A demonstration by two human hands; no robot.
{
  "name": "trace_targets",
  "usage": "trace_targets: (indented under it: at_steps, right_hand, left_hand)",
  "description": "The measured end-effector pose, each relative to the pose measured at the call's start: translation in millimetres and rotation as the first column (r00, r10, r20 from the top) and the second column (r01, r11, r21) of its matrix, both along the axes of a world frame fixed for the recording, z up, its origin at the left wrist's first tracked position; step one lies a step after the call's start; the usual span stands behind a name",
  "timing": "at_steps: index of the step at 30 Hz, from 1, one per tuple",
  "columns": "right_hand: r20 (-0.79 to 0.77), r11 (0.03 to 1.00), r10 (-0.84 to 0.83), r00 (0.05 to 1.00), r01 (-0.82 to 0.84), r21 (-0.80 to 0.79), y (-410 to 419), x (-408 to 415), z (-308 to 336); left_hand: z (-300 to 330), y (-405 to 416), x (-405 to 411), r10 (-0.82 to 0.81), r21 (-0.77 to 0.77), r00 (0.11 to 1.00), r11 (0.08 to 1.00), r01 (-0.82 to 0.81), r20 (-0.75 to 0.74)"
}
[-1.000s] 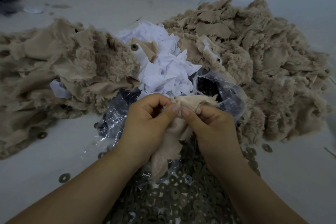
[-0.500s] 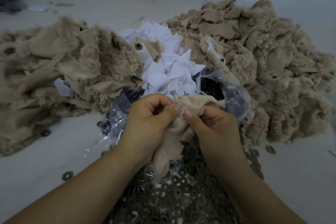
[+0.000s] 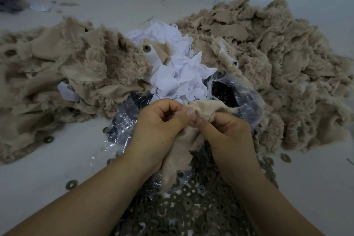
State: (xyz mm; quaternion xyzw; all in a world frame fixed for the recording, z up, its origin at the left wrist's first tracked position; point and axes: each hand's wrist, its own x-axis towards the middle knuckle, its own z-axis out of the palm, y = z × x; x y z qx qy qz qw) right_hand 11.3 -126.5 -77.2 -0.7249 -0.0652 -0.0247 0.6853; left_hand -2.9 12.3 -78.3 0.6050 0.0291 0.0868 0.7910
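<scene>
A small beige plush fabric piece point(image 3: 180, 149) hangs between both hands at the centre of the head view. My left hand point(image 3: 155, 130) pinches its upper edge with thumb and curled fingers. My right hand point(image 3: 226, 132) grips the same edge from the right, thumb tip touching the left thumb. The spot where the thumbs meet is blurred. Below the hands lies a heap of dark metal washers point(image 3: 191, 207).
Two big piles of beige plush pieces lie at the left point(image 3: 67, 74) and right point(image 3: 277, 63). White fabric scraps point(image 3: 180, 74) sit between them. A clear plastic bag point(image 3: 243, 105) with dark small parts lies behind the hands. Loose washers point(image 3: 71, 184) dot the white table.
Both hands keep holding the beige piece and have barely shifted; the thumbs have worked closer at its top edge.
</scene>
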Motion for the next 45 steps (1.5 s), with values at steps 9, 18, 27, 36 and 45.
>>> trace_targets:
  at_steps: [9,18,27,36,45]
  right_hand:
    - [0.063,0.997,-0.002,0.998,0.007,-0.074,0.5,-0.9,-0.8]
    - [0.074,0.996,0.024,0.997,-0.018,-0.085,0.5,-2.7,-2.7]
    - [0.028,0.999,-0.026,0.999,0.025,0.04,0.5,-4.3,-6.0]
    - [-0.013,0.992,-0.011,1.0,0.012,0.124,1.3,-3.8,-9.8]
    - [-0.051,0.966,0.052,0.997,-0.037,0.254,2.4,-6.1,-7.2]
  left_hand:
    - [-2.9,1.1,0.4,0.019,0.077,1.0,0.997,-0.021,0.018]
    - [-4.4,1.9,1.8,0.046,0.084,0.999,0.995,-0.047,0.011]
    - [-3.5,2.8,1.6,-0.009,0.039,1.0,0.999,0.009,0.001]
    - [-3.0,0.6,-2.0,0.039,0.098,0.998,0.994,-0.043,0.043]
    - [-0.1,-1.7,-4.4,0.115,0.373,0.967,0.907,-0.195,0.226]
